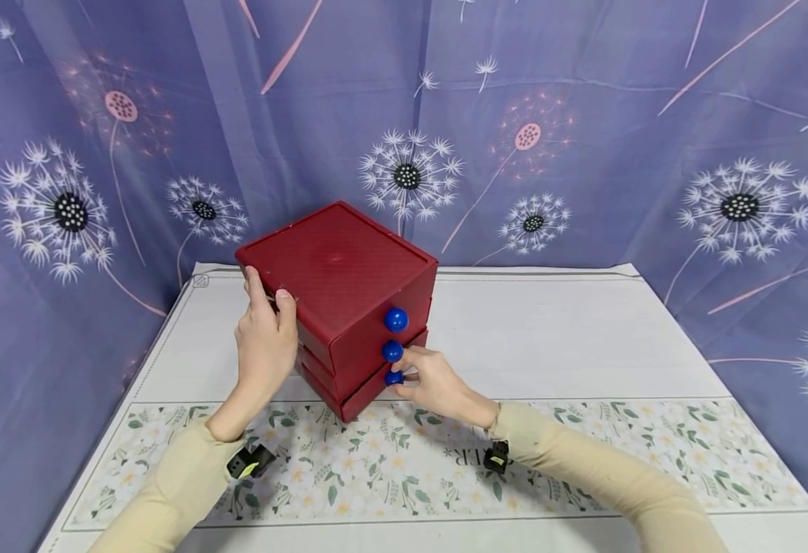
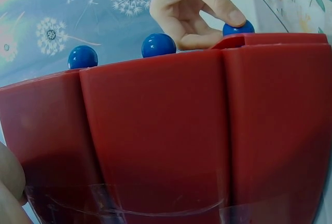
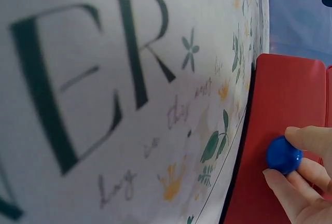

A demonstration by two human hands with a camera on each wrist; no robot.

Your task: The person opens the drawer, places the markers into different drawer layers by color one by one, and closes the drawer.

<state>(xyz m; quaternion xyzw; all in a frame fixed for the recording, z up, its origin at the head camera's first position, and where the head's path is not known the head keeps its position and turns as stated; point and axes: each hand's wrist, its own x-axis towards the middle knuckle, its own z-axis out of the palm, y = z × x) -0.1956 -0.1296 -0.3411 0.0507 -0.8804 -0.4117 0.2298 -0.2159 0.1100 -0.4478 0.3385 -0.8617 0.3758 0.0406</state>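
Note:
A red three-drawer cabinet (image 1: 338, 269) stands turned at an angle on the table, with a round blue knob on each drawer. My right hand (image 1: 440, 386) pinches the lowest blue knob (image 3: 284, 155) between thumb and fingers. In the left wrist view, the front of the bottom drawer (image 2: 282, 39) sticks out slightly from the body. Above it, the middle knob (image 1: 392, 351) and the top knob (image 1: 395, 319) are untouched. My left hand (image 1: 266, 342) rests against the cabinet's left side near the top edge, fingers extended; part of its contact is hidden.
Under the cabinet lies a white cloth (image 1: 528, 330) with a floral band (image 1: 349, 476) and printed letters along the front. A purple dandelion-print curtain (image 1: 473, 100) hangs close behind and on both sides. Clear tape (image 2: 171, 203) crosses the cabinet's side.

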